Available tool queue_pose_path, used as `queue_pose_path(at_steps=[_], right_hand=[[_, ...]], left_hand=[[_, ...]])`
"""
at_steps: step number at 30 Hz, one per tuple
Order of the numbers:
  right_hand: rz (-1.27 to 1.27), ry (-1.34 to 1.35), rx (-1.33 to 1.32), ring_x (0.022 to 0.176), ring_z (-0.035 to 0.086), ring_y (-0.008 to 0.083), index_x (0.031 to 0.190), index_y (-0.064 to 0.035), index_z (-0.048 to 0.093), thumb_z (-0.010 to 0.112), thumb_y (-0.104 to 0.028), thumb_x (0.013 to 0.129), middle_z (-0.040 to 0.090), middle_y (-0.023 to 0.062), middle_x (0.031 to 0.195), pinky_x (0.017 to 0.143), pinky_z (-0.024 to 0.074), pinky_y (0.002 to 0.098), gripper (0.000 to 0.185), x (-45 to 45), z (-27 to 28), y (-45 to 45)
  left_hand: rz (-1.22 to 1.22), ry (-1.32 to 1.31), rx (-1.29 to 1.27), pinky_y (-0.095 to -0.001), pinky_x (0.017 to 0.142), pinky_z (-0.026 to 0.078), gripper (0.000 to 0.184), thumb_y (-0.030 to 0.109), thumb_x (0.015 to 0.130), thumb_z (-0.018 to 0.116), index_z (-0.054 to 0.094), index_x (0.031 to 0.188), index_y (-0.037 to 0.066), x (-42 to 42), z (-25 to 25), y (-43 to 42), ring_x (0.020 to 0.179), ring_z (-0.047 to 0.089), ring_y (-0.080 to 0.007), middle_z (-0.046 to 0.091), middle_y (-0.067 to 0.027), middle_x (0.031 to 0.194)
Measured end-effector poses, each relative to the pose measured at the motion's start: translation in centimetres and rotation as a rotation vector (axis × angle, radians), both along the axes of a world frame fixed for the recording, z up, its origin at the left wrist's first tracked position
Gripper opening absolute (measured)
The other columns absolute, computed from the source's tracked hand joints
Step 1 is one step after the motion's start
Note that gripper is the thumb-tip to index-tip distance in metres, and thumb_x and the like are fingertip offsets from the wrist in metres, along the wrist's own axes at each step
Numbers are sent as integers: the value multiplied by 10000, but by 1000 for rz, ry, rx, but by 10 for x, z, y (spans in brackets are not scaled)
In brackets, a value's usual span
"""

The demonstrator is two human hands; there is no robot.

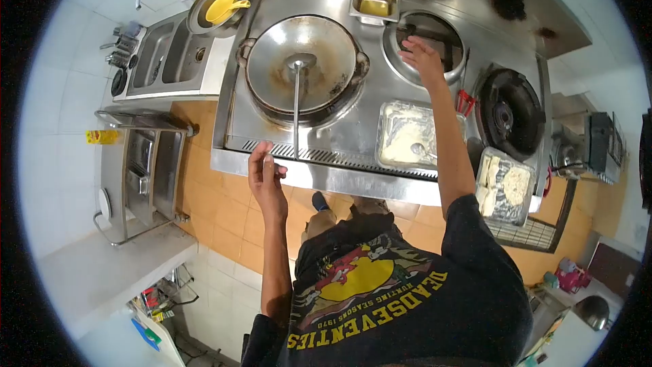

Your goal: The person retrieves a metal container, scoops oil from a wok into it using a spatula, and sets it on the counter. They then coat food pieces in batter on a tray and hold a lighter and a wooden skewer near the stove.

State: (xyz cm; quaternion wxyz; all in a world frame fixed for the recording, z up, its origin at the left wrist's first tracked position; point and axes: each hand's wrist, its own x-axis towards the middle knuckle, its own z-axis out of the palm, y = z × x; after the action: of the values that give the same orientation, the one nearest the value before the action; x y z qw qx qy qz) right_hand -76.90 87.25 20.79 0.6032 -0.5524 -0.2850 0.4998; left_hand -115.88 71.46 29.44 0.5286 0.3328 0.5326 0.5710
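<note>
My left hand is over the front edge of the steel stove, fingers apart and holding nothing, close to the handle of a ladle. The ladle's bowl rests in a large wok, and its handle sticks out over the front rim. My right hand is raised above a round metal ring at the back of the stove, fingers spread and empty. Below my right forearm lies a tray of pale batter or paste with a spoon in it. A square metal container of yellowish liquid stands behind.
A second tray with pale food sits at the right front, beside a black burner. Red-handled tongs lie near it. On the left are a double sink and a yellow scoop in a metal bowl.
</note>
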Motion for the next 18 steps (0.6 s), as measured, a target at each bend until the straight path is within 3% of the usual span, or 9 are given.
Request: queue_pose_path(at_steps=[7, 18], right_hand=[[23, -55, 40, 909, 642, 213, 1198, -26, 542, 532, -223, 929, 620, 114, 1093, 767, 504, 295, 333, -61, 28, -132], [-98, 19, -31, 902, 639, 218, 1215, 5, 520, 515, -212, 937, 615, 131, 1095, 786, 515, 307, 352, -160, 21, -265]], left_hand=[[-180, -68, 17, -219, 697, 404, 303, 113, 940, 483, 493, 1238, 58, -26, 0, -12, 731, 443, -67, 512, -56, 1213], [-373, -27, -6, -204, 642, 407, 311, 133, 928, 488, 503, 1229, 57, -74, -7, -53, 689, 495, -60, 545, -61, 1190]])
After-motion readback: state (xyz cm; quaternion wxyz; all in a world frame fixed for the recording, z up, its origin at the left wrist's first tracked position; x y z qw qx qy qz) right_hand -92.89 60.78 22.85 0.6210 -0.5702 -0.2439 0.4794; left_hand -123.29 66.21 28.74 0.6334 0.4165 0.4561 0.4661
